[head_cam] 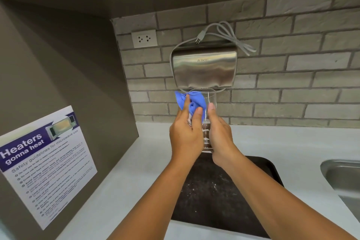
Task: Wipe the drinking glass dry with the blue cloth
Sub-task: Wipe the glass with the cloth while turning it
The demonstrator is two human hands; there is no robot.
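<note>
A clear drinking glass (pixel 211 98) is held upright in the air above the counter, its rim just under the hand dryer. My right hand (pixel 219 134) grips its lower part from the right, thumb up along the wall. My left hand (pixel 186 134) holds the bunched blue cloth (pixel 191 101) against the glass's left side and over its rim; part of the cloth seems pushed inside the glass. The base of the glass shows between my two hands.
A black tray (pixel 214 197) lies on the pale counter (pixel 136 171) under my arms. A steel sink (pixel 344 177) is at the right edge. On the brick wall hang a metal hand dryer (pixel 204 68) with its loose cord and a socket (pixel 144 39). A microwave safety poster (pixel 44 163) sits left.
</note>
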